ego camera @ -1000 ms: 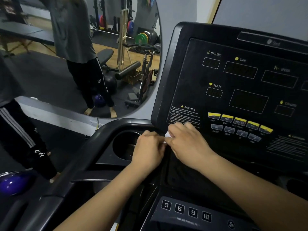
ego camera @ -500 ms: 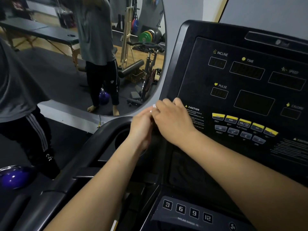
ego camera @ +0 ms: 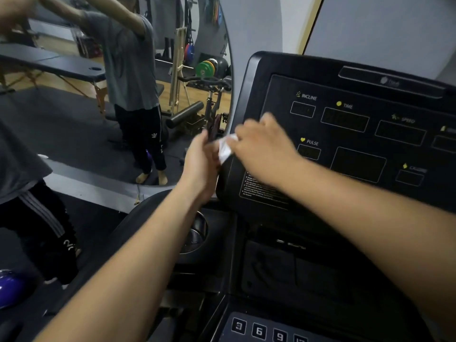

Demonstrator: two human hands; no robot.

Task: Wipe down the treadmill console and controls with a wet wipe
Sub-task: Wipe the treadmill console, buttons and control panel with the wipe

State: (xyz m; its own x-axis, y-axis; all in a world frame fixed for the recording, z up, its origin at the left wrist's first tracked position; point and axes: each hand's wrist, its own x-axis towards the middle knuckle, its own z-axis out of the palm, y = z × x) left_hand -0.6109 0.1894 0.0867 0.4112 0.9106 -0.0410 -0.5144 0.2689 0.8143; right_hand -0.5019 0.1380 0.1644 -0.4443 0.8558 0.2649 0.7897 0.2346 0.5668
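Note:
The black treadmill console [ego camera: 357, 144] fills the right half of the view, with INCLINE, TIME, SPEED and PULSE displays. A small white wet wipe [ego camera: 225, 148] sits at the console's left edge, between my two hands. My right hand [ego camera: 261, 149] lies over the panel's left side and pinches the wipe's right end. My left hand [ego camera: 201, 161] is just left of the console edge and holds the wipe's left side. Motion blur hides the exact finger positions.
A cup holder [ego camera: 195, 233] sits below the console's left corner, beside a curved black handrail [ego camera: 138, 218]. Incline buttons [ego camera: 259, 330] lie at the bottom. A large mirror [ego camera: 111, 95] on the left reflects gym gear. A purple ball [ego camera: 9, 287] lies low left.
Both hands rose with the wipe from the console's lower left corner up along its left edge. More of the wipe now shows between them.

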